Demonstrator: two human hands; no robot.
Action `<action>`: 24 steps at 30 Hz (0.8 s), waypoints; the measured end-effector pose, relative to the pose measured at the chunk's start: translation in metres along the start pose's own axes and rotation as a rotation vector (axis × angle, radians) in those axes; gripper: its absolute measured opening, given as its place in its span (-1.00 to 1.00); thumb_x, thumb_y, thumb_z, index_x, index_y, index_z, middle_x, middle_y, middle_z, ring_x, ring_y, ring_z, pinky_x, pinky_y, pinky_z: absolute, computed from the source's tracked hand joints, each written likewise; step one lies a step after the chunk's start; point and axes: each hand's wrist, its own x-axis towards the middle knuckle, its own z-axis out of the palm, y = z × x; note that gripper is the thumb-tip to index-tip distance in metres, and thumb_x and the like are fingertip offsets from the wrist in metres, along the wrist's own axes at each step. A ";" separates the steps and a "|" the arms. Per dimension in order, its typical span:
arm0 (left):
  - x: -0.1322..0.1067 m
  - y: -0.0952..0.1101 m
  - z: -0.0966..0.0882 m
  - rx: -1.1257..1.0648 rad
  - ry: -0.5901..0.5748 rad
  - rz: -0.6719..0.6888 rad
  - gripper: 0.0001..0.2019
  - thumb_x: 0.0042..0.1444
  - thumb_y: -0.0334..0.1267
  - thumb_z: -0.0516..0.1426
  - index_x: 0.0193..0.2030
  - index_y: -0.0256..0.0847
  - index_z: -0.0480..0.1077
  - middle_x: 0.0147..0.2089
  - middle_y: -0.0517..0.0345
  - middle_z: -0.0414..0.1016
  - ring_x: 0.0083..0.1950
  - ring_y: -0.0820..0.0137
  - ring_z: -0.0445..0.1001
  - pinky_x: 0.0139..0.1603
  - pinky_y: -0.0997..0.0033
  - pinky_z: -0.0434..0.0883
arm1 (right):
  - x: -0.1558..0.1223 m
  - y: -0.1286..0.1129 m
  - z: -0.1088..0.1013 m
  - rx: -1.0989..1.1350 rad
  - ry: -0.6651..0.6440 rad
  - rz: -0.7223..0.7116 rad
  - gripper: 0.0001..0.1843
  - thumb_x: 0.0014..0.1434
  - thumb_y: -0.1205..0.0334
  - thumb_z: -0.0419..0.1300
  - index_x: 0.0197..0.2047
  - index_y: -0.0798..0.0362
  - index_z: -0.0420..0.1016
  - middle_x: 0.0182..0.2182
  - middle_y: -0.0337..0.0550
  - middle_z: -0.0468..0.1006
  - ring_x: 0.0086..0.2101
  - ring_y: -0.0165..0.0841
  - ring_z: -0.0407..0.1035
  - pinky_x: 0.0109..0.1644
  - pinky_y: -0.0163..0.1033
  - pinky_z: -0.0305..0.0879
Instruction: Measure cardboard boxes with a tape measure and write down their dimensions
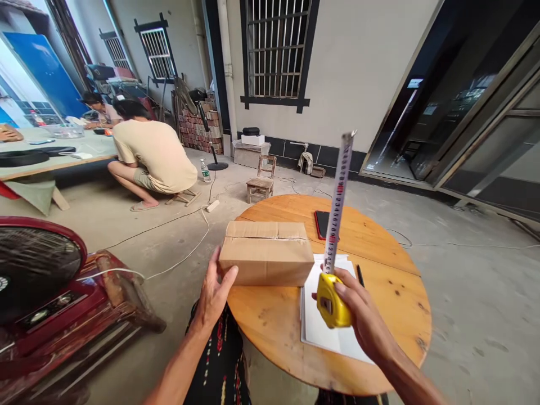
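Note:
A closed brown cardboard box [265, 261] lies on the round wooden table [270, 326]. My left hand [215, 287] grips its near left corner, thumb at the front face and fingers along the left end, partly hidden. In my right hand [358, 306] is a yellow tape measure [331, 304], held above the table to the right of the box. Its white blade [337, 208] is pulled out and points upward, the hooked tip free in the air. White paper sheets [316, 332] lie beneath that hand, with a black pen [360, 275] beside them.
A phone with a red edge [321, 225] lies behind the paper. On the left, a dark red fan [37, 270] stands on a wooden seat. A small wooden chair [260, 183] and cables [185, 261] are on the floor. Two people sit by another table [97, 149].

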 end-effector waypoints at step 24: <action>-0.003 0.015 -0.030 0.153 -0.023 -0.117 -0.44 0.21 0.06 0.12 0.30 -0.10 0.27 0.27 -0.01 0.37 0.25 0.18 0.39 0.22 0.17 0.37 | -0.032 0.040 0.054 0.219 -0.491 0.411 -0.40 0.11 -0.33 0.16 -0.08 0.04 0.48 -0.32 -0.05 0.62 -0.24 -0.11 0.56 -0.31 -0.13 0.54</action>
